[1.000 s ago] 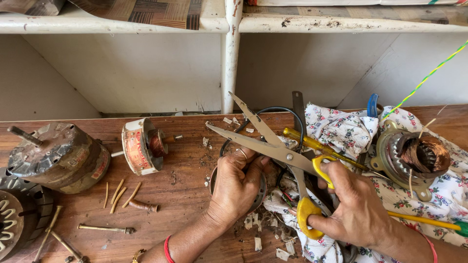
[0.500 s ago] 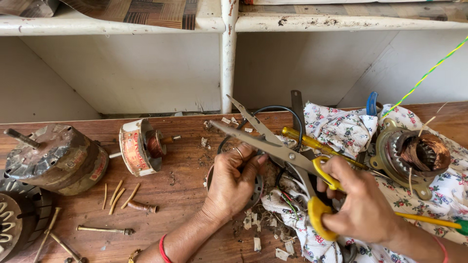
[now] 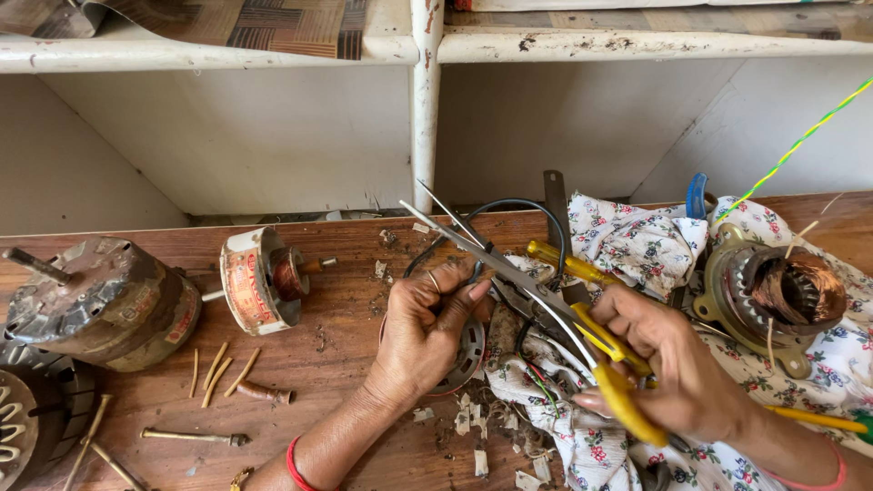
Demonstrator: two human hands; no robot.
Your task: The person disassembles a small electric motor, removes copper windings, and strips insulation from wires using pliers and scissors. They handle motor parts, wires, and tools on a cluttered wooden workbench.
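My right hand (image 3: 668,364) grips the yellow handles of a pair of scissors (image 3: 509,268), whose steel blades point up and to the left, nearly closed, above the left hand's fingers. My left hand (image 3: 427,332) rests palm down on a round metal motor part (image 3: 468,350) on the wooden table (image 3: 336,364), fingers curled over its rim, so most of the part is hidden. Thin coloured wires (image 3: 541,382) run out beside it onto a flowered cloth (image 3: 637,241).
A motor housing (image 3: 105,305) and a rotor with a copper coil (image 3: 264,282) lie at left. A stator with copper windings (image 3: 787,291) sits on the cloth at right. Bolts, small sticks and paper scraps litter the tabletop. A white shelf stands behind. A yellow-handled screwdriver (image 3: 568,264) lies nearby.
The scissor blades have come from wide apart to nearly closed. My right hand has shifted a little to the right and my left hand stays on the round part.
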